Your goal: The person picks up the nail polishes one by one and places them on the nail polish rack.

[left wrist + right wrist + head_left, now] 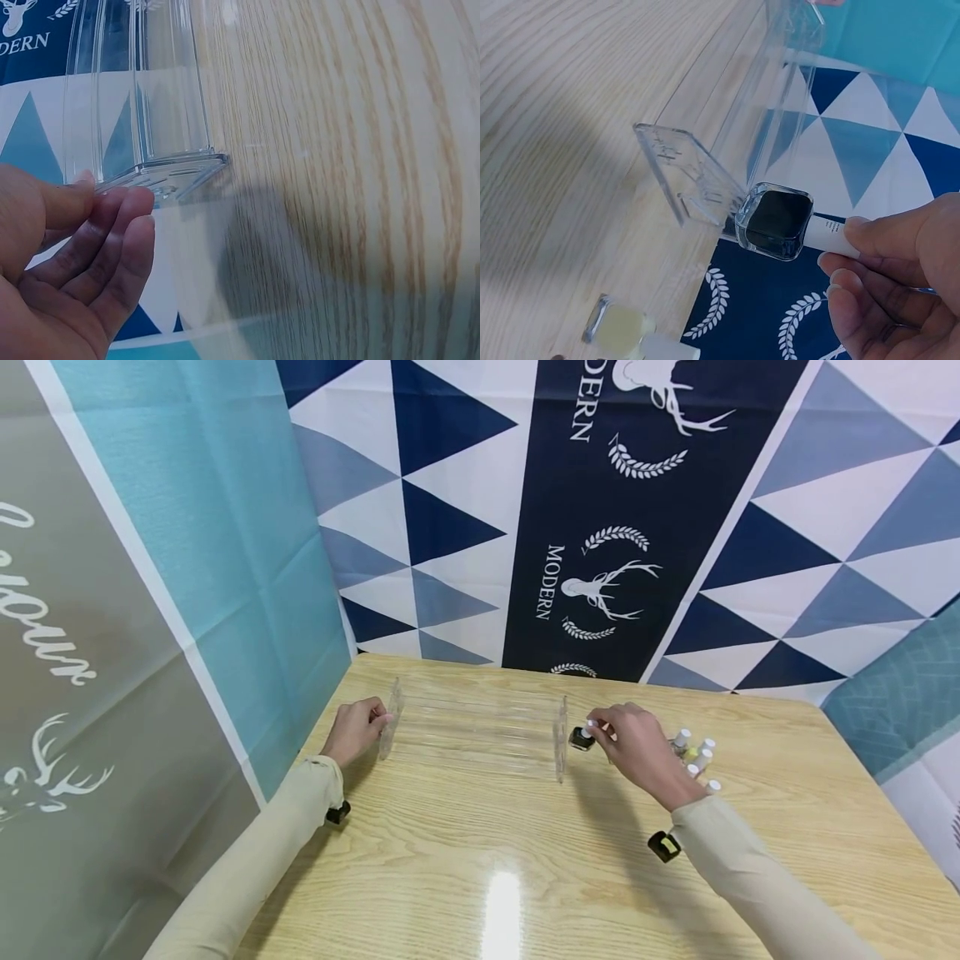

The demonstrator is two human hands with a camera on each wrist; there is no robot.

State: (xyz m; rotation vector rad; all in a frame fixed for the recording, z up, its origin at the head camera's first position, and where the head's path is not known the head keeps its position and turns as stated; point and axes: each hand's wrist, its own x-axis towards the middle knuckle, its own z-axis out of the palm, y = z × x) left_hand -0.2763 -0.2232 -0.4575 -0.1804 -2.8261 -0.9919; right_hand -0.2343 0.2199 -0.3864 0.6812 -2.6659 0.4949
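Note:
A clear acrylic tiered rack [561, 739] stands on the wooden table, its two end panels joined by long transparent shelves. My left hand [354, 731] pinches the edge of its left end panel [176, 172] between thumb and fingers. Just off the opposite end, my right hand [637, 747] holds a nail polish bottle [780, 223] by its white cap [829, 235]. The bottle is square, of clear glass with dark polish inside, and tilts beside the right end panel [690, 172].
Several white-capped nail polish bottles [701, 758] stand grouped to the right, partly behind the right wrist. A pale yellow bottle [619, 328] shows in the right wrist view. Patterned cloth [450, 510] hangs behind the table [420, 868] and along its left side.

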